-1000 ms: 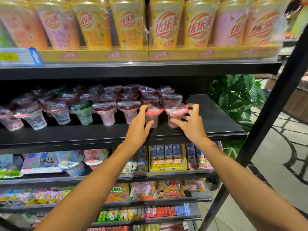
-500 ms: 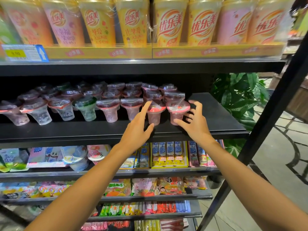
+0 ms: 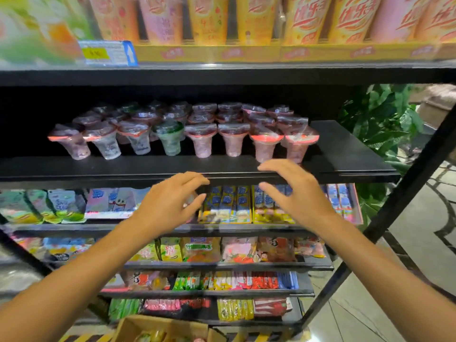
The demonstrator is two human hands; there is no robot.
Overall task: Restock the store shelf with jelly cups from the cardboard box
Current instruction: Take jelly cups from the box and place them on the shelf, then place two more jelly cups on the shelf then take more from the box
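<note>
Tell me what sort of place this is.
Likely a small shop's snack aisle: a black shelf lined with jelly cups, a price tag above, packaged snacks below.

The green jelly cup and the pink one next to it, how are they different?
The green jelly cup has a green lid and greenish jelly; the pink jelly cup has a red-rimmed lid and pink jelly. The green one sits left of the pink one. Both stand upright in the front row, same shape.

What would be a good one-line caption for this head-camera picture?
Both hands, left and right, hang empty before the jelly cups lined up on the black shelf.
</note>
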